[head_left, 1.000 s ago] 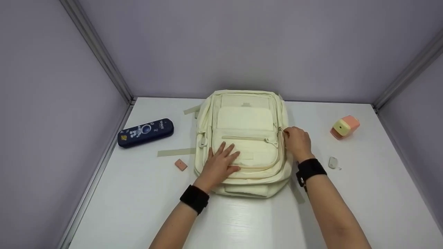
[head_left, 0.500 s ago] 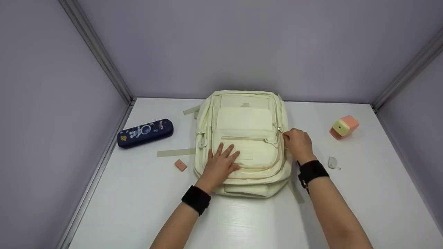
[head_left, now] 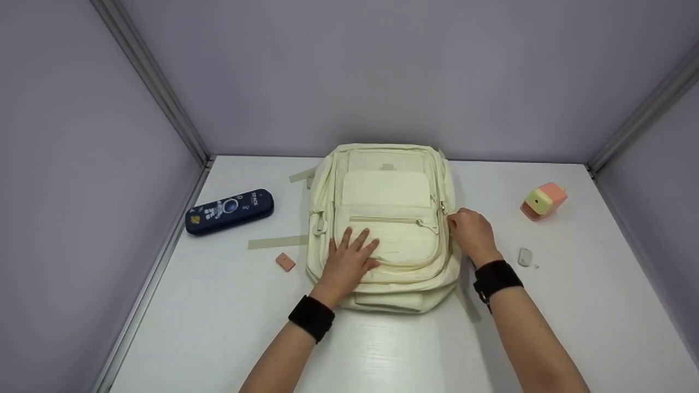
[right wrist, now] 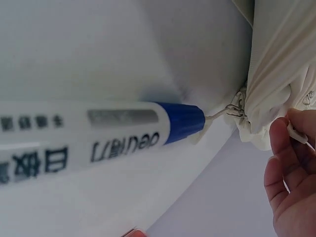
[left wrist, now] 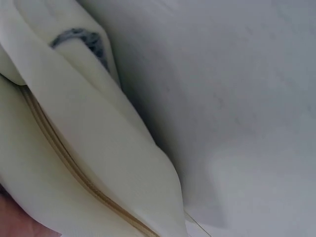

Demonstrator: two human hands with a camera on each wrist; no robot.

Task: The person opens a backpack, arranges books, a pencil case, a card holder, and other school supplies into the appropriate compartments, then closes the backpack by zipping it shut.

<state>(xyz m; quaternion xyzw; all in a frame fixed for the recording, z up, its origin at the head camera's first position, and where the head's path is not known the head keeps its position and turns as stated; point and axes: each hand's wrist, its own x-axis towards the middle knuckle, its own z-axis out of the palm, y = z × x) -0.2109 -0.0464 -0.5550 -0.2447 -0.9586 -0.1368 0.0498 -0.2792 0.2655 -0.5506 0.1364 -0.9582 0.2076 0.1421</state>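
Note:
A cream backpack [head_left: 386, 188] lies front side up on the white table. My left hand [head_left: 345, 270] rests on its lower front with the fingers spread. At the bag's right side, my right hand [head_left: 472, 233] pinches a pale zipper pull [right wrist: 296, 134] between thumb and index finger, below a metal slider [head_left: 443, 208]. In the left wrist view a tan zipper [left wrist: 74, 168] runs along the bag's edge. Close to the right wrist camera is a white whiteboard marker [right wrist: 123, 131] with a blue cap, pointing towards the bag. I cannot tell it in the head view.
A navy pencil case [head_left: 229, 212] lies at the left, and a small pink block [head_left: 285, 262] near the bag. On the right are a pink and yellow pencil sharpener [head_left: 543, 201] and a small greyish tag-like piece [head_left: 525, 256]. Bag straps [head_left: 278, 242] extend onto the table.
My right hand has moved slightly down along the bag's right side, still pinching the zipper pull. My left hand has stayed nearly in place on the backpack.

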